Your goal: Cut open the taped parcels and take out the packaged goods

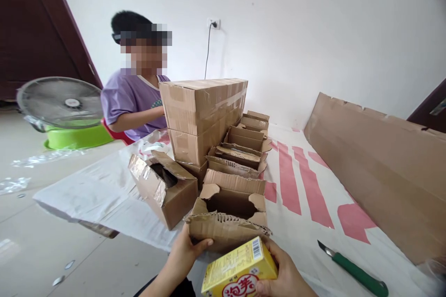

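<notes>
My right hand [284,269] grips a yellow printed snack box [240,264] with a barcode on its end and red lettering on its side, low in the middle of the view. Just beyond it stands an open cardboard box [230,232] with torn-edged flaps spread apart. My left hand [190,250] holds the near flap of that box, thumb in front and the other fingers mostly hidden behind the cardboard. The inside of the cardboard box is dark, and I cannot make out any contents.
A utility knife [358,269] with its blade out lies at right. Another opened carton [174,195] stands left, beside stacked taped cartons [209,111] and several open boxes [244,139]. A large cardboard sheet [379,162] edges the table. Across sits a person [135,97] near a fan [66,102].
</notes>
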A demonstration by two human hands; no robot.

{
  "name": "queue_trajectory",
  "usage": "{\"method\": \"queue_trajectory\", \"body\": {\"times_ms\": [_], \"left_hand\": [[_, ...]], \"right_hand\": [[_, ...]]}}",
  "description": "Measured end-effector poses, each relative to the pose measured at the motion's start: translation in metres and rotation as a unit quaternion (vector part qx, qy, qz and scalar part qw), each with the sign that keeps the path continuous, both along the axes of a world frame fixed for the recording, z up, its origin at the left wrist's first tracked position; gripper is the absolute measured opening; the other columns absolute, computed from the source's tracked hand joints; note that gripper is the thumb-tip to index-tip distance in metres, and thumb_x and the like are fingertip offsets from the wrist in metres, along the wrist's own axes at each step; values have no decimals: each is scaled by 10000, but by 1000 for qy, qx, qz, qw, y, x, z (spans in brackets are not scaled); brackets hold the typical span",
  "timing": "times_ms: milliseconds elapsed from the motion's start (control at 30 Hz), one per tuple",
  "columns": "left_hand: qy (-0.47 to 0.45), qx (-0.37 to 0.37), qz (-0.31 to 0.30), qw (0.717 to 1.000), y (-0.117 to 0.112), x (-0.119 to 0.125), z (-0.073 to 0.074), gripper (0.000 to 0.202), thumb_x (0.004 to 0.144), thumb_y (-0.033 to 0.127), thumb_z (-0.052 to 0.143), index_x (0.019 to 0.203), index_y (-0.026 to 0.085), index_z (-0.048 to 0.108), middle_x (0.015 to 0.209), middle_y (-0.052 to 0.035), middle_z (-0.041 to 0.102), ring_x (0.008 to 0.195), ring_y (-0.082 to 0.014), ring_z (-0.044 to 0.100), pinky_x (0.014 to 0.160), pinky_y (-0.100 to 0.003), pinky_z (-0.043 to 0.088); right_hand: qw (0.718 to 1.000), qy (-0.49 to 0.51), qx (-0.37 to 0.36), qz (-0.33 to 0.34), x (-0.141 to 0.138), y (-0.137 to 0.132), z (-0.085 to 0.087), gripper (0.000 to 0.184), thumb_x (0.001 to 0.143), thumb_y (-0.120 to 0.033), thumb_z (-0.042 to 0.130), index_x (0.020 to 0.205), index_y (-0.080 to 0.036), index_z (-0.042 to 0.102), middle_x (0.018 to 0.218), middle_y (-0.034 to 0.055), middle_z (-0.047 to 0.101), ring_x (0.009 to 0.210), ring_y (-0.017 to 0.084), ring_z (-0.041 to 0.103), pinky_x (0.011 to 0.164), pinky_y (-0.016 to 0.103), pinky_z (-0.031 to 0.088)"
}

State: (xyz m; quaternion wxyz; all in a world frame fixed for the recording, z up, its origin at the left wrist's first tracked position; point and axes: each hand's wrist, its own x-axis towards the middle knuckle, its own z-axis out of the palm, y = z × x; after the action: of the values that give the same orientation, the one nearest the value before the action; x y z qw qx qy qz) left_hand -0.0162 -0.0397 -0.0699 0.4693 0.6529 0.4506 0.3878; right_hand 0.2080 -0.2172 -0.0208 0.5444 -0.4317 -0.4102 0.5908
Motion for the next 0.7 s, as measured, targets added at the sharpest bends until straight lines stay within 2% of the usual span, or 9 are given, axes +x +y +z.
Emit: {"method": "queue_trajectory", "body": {"times_ms": [100,267,533,700], "left_hand": [[1,-5,-20,1000,8,11,1,634,613,455,762,1153,192,560,1134,-112,706,1121,-373,641,914,-504,553],[9,9,-24,1000,19,24,0,623,626,406,747,1172,191,539,1178,-116,687,1170,-353,613,1000,-487,491],[37,-5,-32,999,26,36,25,664,636,332,730,1254,200,527,1175,-114,695,1156,-366,613,983,-496,474],[-37,-9,-62,997,40,51,24,784,628,305,755,1342,193,452,1285,-132,638,1237,-362,558,1051,-505,423]], "right_hand": [[999,10,-4,-36,3,6,3,777,548,-429,902,1203,-213,545,1113,99,709,998,327,689,851,447,552],[998,-6,-14,-55,12,16,8,688,539,-438,901,1095,-181,589,978,99,739,915,313,713,798,442,569],[997,-15,-27,-64,24,26,9,689,519,-445,916,1083,-183,620,924,105,748,904,339,717,812,496,564],[993,-20,-51,-106,26,32,18,653,542,-440,902,1074,-176,632,945,96,758,916,341,716,818,490,572]]}}
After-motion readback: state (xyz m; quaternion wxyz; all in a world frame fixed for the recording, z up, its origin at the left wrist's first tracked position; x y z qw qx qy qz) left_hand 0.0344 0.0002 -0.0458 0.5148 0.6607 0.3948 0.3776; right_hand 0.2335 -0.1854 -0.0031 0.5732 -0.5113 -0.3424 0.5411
